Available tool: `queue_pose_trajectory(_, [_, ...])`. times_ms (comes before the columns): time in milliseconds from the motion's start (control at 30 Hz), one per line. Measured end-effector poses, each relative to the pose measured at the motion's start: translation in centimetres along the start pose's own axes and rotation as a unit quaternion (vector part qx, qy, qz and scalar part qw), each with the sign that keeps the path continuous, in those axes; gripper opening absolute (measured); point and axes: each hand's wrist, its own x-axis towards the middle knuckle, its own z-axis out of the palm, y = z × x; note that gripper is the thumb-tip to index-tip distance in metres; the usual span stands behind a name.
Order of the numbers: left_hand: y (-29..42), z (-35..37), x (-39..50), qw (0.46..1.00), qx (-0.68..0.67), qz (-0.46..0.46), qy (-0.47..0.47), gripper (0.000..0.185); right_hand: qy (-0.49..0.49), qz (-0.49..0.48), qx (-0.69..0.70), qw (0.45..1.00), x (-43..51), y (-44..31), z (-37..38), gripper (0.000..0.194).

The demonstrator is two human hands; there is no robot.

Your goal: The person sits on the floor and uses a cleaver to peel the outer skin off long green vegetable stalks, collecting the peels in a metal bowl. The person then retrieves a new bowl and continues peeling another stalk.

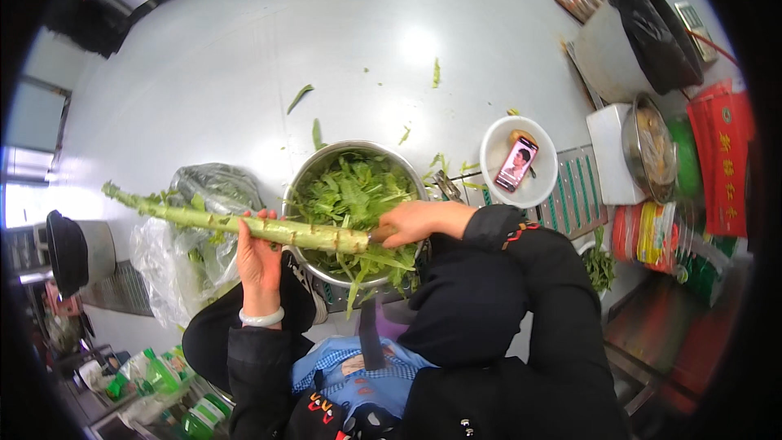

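Observation:
A long, pale green stem of celtuce lies across my left hand, its thin end pointing to the far left. My right hand is closed on a wooden handle at the thick cut end of the stem; the blade is hidden. Beneath both is a round steel pot heaped with green leaves. To the left, a clear plastic bag holds more greens.
A white plastic bowl with a phone in it stands to the right, by a drain grate. Leaf scraps lie on the pale floor. Large buckets stand at the upper right and far left.

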Motion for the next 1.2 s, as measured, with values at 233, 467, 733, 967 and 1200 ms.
queue_pose_trajectory(233, [1.7, 2.4, -0.9, 0.995, -0.002, 0.096, -0.038, 0.034, -0.138, 0.098, 0.145, 0.975, -6.0, -5.4, -6.6, 0.039])
queue_pose_trajectory(467, [3.0, 4.5, -0.9, 0.982, 0.032, 0.177, -0.061, 0.04, -0.053, 0.16, 0.328, 0.93, -10.7, -7.8, -4.2, 0.038])
queue_pose_trajectory(733, [3.4, 4.7, -1.9, 0.982, -0.009, 0.174, -0.068, 0.042, 0.185, 0.122, 0.488, 0.844, -15.1, -10.1, 0.0, 0.035])
queue_pose_trajectory(967, [3.2, 3.9, -2.4, 0.987, 0.025, 0.127, -0.1, 0.044, 0.379, -0.157, 0.478, 0.776, -13.2, -14.7, 2.2, 0.053])
queue_pose_trajectory(1200, [2.0, 3.3, -1.7, 0.981, 0.081, 0.129, -0.117, 0.029, 0.424, -0.064, 0.482, 0.764, -9.3, -14.7, 0.9, 0.013])
